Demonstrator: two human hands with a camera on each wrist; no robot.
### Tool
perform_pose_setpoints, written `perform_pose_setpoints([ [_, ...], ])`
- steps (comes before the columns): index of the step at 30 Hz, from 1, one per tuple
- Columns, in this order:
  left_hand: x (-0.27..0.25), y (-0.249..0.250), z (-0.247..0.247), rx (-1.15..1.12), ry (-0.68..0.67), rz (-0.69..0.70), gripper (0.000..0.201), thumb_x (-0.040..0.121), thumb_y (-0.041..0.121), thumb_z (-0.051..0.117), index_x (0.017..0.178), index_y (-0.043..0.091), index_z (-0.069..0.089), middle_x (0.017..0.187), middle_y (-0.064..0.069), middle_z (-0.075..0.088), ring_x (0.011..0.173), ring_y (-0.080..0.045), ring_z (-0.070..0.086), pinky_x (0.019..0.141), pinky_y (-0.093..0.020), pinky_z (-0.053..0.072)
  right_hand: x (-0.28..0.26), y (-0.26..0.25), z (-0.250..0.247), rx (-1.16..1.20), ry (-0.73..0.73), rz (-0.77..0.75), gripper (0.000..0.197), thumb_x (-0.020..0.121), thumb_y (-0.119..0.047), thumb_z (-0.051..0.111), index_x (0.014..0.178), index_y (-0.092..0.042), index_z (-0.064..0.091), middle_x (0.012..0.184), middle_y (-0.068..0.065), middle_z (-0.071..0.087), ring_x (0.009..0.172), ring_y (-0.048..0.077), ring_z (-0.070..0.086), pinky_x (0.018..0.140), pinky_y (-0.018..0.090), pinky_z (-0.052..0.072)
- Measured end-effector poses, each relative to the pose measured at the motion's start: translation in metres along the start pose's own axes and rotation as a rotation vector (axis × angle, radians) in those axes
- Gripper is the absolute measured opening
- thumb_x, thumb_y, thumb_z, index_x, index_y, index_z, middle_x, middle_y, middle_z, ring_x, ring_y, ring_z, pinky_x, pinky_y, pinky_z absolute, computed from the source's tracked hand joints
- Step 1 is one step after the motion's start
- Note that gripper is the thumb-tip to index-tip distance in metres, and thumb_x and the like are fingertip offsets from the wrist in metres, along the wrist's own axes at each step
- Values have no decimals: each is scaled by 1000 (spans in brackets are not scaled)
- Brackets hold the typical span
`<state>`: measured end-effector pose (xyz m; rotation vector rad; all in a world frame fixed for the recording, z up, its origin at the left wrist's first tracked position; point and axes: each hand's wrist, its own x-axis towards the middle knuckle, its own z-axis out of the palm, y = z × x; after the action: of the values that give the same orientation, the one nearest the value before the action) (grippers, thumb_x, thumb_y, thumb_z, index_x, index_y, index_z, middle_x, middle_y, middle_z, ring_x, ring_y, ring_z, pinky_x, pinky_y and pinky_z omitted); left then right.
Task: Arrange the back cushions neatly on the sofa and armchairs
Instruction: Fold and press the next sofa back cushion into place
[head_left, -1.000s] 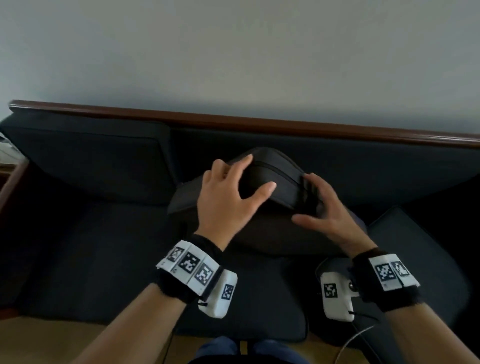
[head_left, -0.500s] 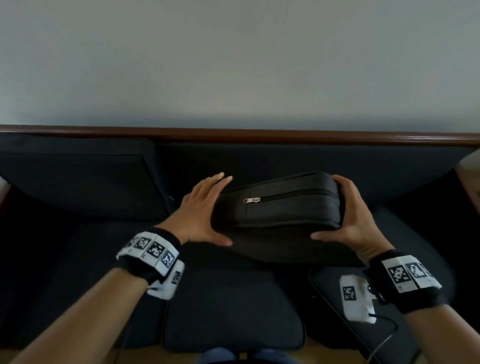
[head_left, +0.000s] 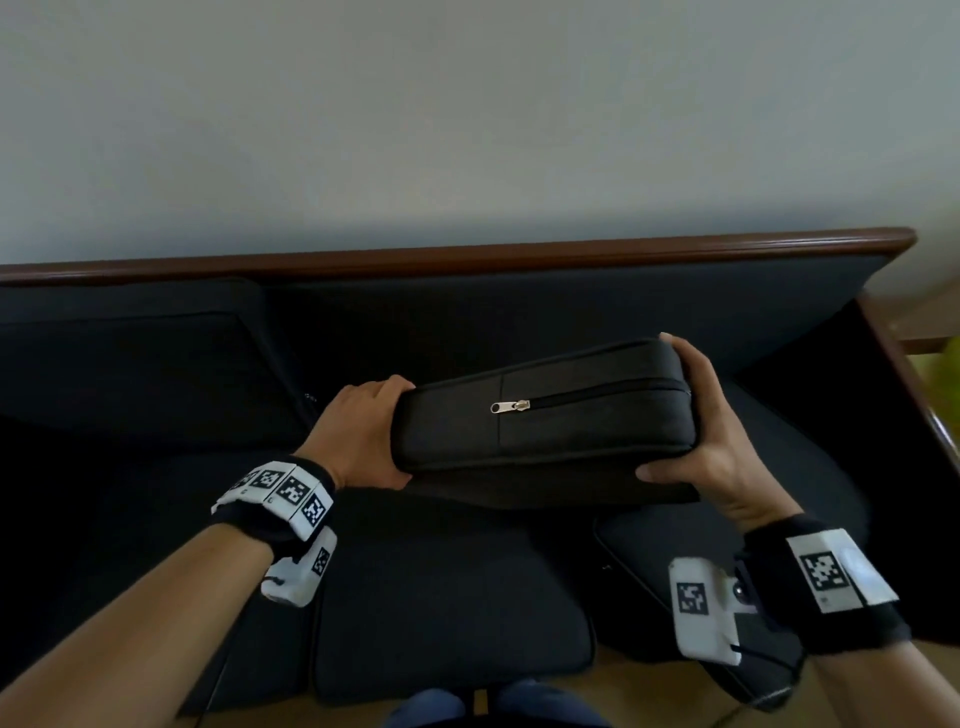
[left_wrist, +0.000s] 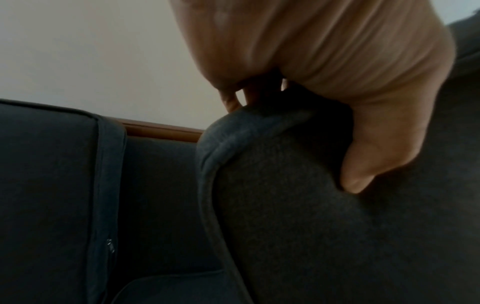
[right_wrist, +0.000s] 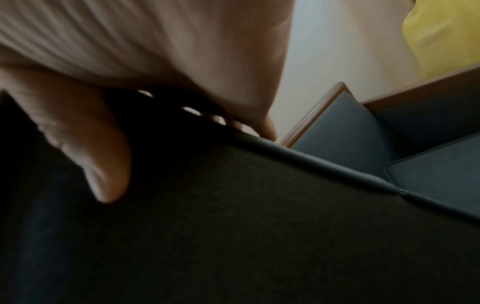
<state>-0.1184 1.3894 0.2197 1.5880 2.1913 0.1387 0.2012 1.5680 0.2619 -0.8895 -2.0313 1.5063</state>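
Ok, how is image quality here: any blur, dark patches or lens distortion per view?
Head view: sharp on the cushion zipper, the sofa's wooden rail bowed by the wide lens, seat underexposed. Left wrist view: dim and grainy, left hand soft. Right wrist view: motion-blurred, right hand smeared, cushion nearly black.

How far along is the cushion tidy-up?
Done: one dark fabric back cushion stands against the sofa backrest, left side. In hand: left hand and right hand grip the zippered dark cushion by its ends. Left: seating it against the bare backrest; armchairs aren't in view.
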Motion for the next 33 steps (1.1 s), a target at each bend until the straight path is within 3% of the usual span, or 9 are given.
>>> perform_pose_setpoints([
  [6,-18,37,-64,112,11,-6,94,52,38,91,133,25,46,119,-2,56,107,-26,56,98,-36,41,-6,6,-14,127,108,32,103,27,9,72,121,-22,48,106,-21,65,97,-6,61,77,14,51],
  [10,-34,54,-112,353,-54,-6,90,58,39,87,135,24,44,118,0,57,106,-20,54,97,-34,38,0,25,4,263,84,114,109,27,9,75,128,-15,44,118,1,56,101,1,62,75,21,55],
  [15,-38,55,-116,490,-71,3,80,56,47,80,127,25,49,105,4,61,95,-18,57,91,-37,44,12,45,52,275,56,240,106,34,14,58,128,-33,48,122,2,55,101,12,62,64,26,56],
  [19,-35,52,-92,482,-106,-14,65,58,44,76,115,24,50,99,4,62,91,-18,57,89,-40,45,18,63,83,85,73,390,106,57,27,48,141,-37,41,132,5,45,91,21,59,45,27,50],
  [22,-26,54,-93,467,-54,-32,65,57,40,77,114,21,52,97,2,63,91,-22,58,84,-39,44,29,59,82,-143,83,436,102,65,15,54,152,-31,28,144,11,39,114,34,57,80,44,56],
  [25,-12,73,-92,465,-15,-8,64,53,37,78,109,18,55,95,-1,63,92,-25,58,76,-38,36,39,35,81,-638,-104,373,110,68,-4,73,157,-26,13,163,10,14,148,38,18,114,56,27],
  [27,-3,93,-84,451,-27,13,65,53,38,79,110,17,55,102,-3,63,98,-27,58,78,-39,34,42,11,92,-736,-225,170,119,66,-19,83,158,-28,8,166,3,9,152,30,6,116,59,18],
  [29,2,112,-78,424,-28,26,73,58,46,81,120,18,54,114,-4,62,108,-27,56,88,-41,37,42,-1,103,-710,-298,25,125,61,-33,89,158,-28,9,163,1,18,151,26,12,115,58,21],
  [33,-12,107,-68,116,140,169,95,68,61,76,147,27,37,141,2,50,130,-21,46,107,-41,30,37,2,90,-670,-204,67,120,47,-37,93,149,-24,32,147,0,42,139,25,37,107,56,37],
])
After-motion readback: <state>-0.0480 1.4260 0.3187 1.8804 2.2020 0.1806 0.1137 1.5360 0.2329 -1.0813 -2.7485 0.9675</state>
